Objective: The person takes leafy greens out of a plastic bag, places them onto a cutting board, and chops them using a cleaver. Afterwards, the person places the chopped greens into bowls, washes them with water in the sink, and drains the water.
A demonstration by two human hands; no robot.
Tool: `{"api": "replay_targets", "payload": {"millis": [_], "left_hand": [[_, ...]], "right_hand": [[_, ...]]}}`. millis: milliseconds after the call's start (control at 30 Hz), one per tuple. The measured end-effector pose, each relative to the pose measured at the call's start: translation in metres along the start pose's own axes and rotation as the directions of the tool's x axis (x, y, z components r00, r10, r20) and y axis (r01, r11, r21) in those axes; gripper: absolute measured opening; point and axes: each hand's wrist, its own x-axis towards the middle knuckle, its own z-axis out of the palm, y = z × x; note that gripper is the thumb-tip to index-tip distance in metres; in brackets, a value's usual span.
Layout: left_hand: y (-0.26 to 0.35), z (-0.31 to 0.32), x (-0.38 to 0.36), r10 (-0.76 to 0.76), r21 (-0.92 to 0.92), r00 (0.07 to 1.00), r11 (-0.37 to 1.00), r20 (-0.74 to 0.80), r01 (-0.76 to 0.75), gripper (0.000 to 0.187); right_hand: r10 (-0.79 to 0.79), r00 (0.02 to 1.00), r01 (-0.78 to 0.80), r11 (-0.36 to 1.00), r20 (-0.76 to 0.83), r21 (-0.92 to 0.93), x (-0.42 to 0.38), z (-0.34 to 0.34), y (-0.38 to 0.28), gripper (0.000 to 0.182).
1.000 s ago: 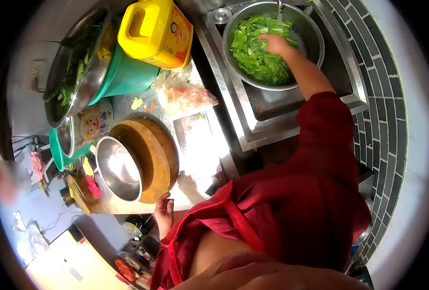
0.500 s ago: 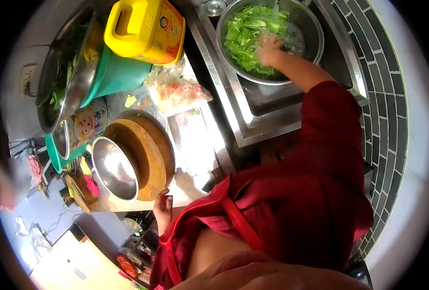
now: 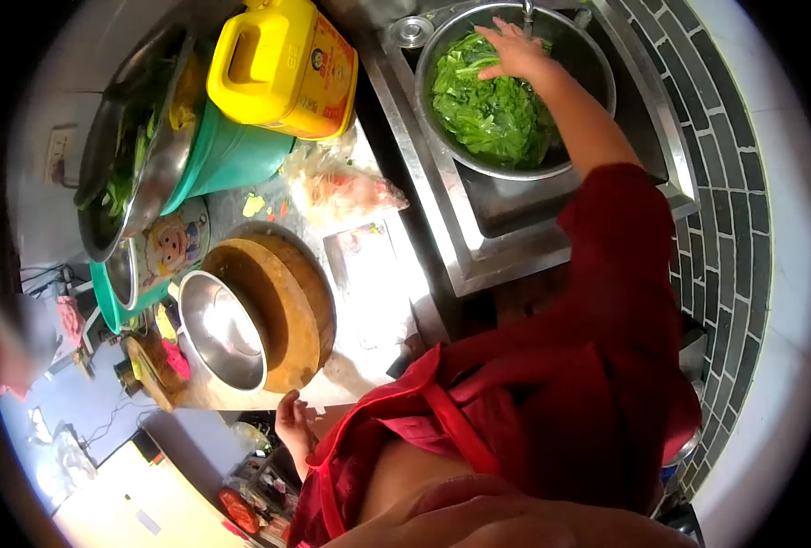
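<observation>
My right hand (image 3: 515,50) is spread open over the far side of a metal basin (image 3: 610,96), its fingers close to or touching the wet leafy greens (image 3: 492,114). It holds nothing that I can see. The basin sits over the sink (image 3: 506,205), and the tap (image 3: 528,9) is just beyond the hand. My left hand (image 3: 294,425) hangs by the counter's near edge with loosely bent fingers and nothing visible in it. Nearest to it are a round wooden chopping board (image 3: 282,310) and an empty steel bowl (image 3: 223,329) leaning against the board.
A yellow jug (image 3: 287,73) stands on the counter beside a plastic bag of food (image 3: 346,192). At the left, a large steel bowl with greens (image 3: 136,137) rests by a turquoise tub (image 3: 232,155). A metal lid (image 3: 412,32) lies near the sink.
My right hand has moved from among the greens toward the basin's far rim, fingers now spread. The greens look heaped and darker, and the earlier stream of water no longer shows.
</observation>
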Motion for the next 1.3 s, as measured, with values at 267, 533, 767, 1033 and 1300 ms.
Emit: {"api": "replay_targets", "payload": {"millis": [267, 533, 767, 1033, 1300], "left_hand": [[-0.050, -0.050, 0.033, -0.195, -0.323, 0.885, 0.945, -0.423, 0.054, 0.044], [-0.041, -0.036, 0.068, -0.318, -0.761, 0.947, 0.624, -0.038, 0.179, 0.046], [-0.028, -0.017, 0.084, -0.295, -0.814, 0.954, 0.539, 0.060, 0.217, 0.040], [-0.054, -0.037, 0.114, -0.137, -0.912, 0.962, 0.311, 0.235, 0.267, 0.019], [0.013, -0.027, 0.052, -0.085, -0.791, 0.996, 0.608, 0.019, 0.067, 0.037]], "right_hand": [[0.311, 0.932, -0.303, 0.950, 0.188, -0.073, 0.010, 0.074, -0.024, 0.074], [0.136, 0.968, -0.227, 0.837, 0.212, 0.497, 0.000, 0.053, 0.010, 0.074], [0.120, 0.843, -0.137, 0.991, 0.524, -0.007, -0.077, -0.012, -0.045, 0.120], [0.164, 0.911, -0.121, 0.984, 0.380, -0.133, -0.051, 0.040, -0.043, 0.081], [0.194, 0.959, -0.281, 0.740, 0.205, 0.612, -0.032, 0.048, 0.024, 0.067]]}}
